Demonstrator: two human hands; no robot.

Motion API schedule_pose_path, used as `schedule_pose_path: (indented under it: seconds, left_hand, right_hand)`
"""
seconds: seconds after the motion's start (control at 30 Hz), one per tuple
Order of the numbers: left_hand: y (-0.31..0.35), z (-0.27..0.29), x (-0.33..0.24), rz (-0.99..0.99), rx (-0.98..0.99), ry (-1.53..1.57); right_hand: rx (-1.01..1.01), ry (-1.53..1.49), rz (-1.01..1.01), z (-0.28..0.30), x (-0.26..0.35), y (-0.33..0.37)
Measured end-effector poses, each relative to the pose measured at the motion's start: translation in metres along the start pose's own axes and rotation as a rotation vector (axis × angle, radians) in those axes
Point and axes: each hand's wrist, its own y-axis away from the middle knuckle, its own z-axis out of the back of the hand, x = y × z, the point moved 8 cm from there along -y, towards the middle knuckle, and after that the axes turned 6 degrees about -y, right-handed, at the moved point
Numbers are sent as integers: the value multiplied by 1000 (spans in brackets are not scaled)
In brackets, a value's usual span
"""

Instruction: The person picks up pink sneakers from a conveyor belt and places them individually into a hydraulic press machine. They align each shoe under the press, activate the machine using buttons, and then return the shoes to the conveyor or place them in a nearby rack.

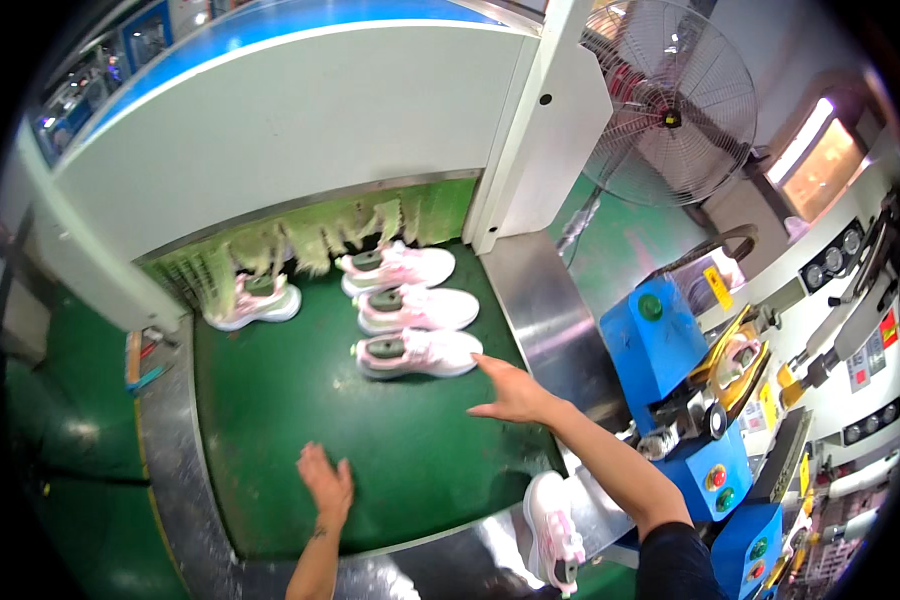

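Note:
My right hand is open, thumb and fingers apart, with its fingertips at the toe of the nearest pink and white sneaker. I cannot tell whether they touch it. Two similar sneakers, the middle one and the farthest one, lie in a row beyond it, toes to the right. My left hand hovers open over the green conveyor belt, holding nothing. Another sneaker sits at the far left, partly behind the fringed curtain. One more sneaker rests at the lower right on the metal edge.
A frayed green curtain hangs below the white machine housing. Metal rails border the belt. On the right stand blue control boxes with buttons and a machine holding a shoe. A large caged fan stands behind.

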Motion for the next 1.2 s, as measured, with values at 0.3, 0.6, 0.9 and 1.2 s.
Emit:
schedule_pose_path:
  seconds: [0.3, 0.6, 0.9, 1.2]
  left_hand:
    - [-24, 2, 28, 43, -8, -27]
    - [-16, -2, -45, 523, 652, 1142]
    - [115, 212, -313, 411, 1392, 1803]
    - [237, 111, -428, 20, 1138, 1261]
  right_hand:
    - [-69, -33, -123, -88, -49, -132]
    - [-141, -733, -450, -96, 87, 154]
    - [-544, -492, 209, 78, 165, 301]
    - [-987, -546, -180, 50, 109, 495]
